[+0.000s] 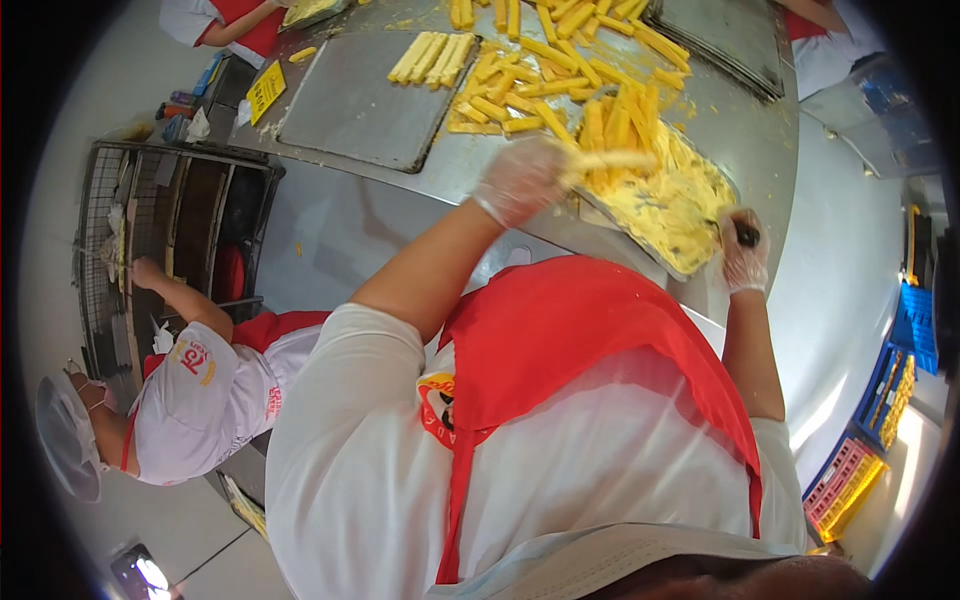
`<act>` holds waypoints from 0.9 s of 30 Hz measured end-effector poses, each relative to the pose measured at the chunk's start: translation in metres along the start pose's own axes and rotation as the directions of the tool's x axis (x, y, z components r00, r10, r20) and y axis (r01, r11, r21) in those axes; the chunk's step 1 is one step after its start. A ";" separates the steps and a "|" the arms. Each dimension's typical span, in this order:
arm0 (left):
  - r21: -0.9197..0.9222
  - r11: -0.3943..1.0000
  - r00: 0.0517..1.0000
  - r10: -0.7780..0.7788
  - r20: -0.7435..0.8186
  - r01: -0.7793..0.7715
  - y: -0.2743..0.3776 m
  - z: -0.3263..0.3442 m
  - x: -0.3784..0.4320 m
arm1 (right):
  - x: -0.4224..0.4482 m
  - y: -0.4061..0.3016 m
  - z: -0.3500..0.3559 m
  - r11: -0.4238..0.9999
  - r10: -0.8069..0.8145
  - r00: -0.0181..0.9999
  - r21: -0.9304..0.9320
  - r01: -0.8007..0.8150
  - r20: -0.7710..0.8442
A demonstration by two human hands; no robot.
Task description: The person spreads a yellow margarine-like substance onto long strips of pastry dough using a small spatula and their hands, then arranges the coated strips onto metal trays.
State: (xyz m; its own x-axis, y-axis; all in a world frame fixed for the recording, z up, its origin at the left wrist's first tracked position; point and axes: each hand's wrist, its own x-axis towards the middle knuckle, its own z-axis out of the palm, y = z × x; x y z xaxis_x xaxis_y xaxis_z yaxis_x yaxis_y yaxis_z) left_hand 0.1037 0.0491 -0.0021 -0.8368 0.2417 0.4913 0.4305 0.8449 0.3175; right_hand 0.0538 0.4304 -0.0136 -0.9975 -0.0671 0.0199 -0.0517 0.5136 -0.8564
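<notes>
My gloved left hand (pixel 523 181) grips a pale, cream-coated stick (pixel 619 160), blurred, above the near end of a metal tray (pixel 630 238). Soft yellow cream (pixel 675 191) fills much of that tray, and a bunch of plain yellow sticks (pixel 616 124) lies in its left part. At the tray's right edge, my gloved right hand (pixel 742 251) is closed around a black handle (pixel 747 234); the tool's working end is hard to make out. Several coated sticks (pixel 431 58) lie side by side on a flat baking sheet (pixel 345 105) to the left.
Loose yellow sticks (pixel 540 82) cover the metal table (pixel 765 142) beyond the tray. Stacked baking trays (pixel 724 37) stand at the back right, and a yellow card (pixel 266 91) at the left. A co-worker (pixel 202 390) reaches into a rack (pixel 180 225). Plastic crates (pixel 847 480) line the right.
</notes>
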 end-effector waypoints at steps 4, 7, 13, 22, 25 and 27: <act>0.131 0.867 0.843 -0.416 -0.340 0.481 -0.144 -0.061 -0.001 | -0.007 -0.019 0.012 0.997 0.002 0.997 -0.075 -0.008 -0.074; 0.152 0.620 0.625 -0.684 -0.377 0.770 -0.222 -0.104 0.011 | -0.006 -0.030 0.023 0.991 0.000 0.994 -0.136 -0.015 -0.110; 0.229 0.525 0.568 -0.797 -0.205 0.820 -0.318 -0.100 0.019 | -0.004 -0.024 0.035 0.982 0.129 0.971 -0.110 -0.153 -0.200; 0.400 0.751 0.841 -0.530 -0.108 0.525 -0.379 -0.059 -0.029 | -0.014 -0.041 0.051 0.947 0.162 0.932 -0.213 -0.239 -0.325; 0.309 0.766 0.822 -0.556 -0.122 0.564 -0.329 -0.070 -0.014 | -0.022 -0.044 0.054 0.939 0.166 0.910 -0.222 -0.264 -0.380; 0.110 0.786 0.793 -0.608 -0.041 0.608 -0.282 -0.075 0.005 | -0.033 -0.038 0.055 0.967 0.245 0.871 0.050 -0.248 -0.425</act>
State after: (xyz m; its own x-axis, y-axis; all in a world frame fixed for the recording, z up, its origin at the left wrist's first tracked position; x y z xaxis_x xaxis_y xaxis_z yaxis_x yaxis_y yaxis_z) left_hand 0.0038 -0.2239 -0.0285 -0.9114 -0.3415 0.2295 -0.2079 0.8636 0.4594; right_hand 0.0910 0.3658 -0.0105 -0.9018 0.4313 0.0266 0.2000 0.4710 -0.8592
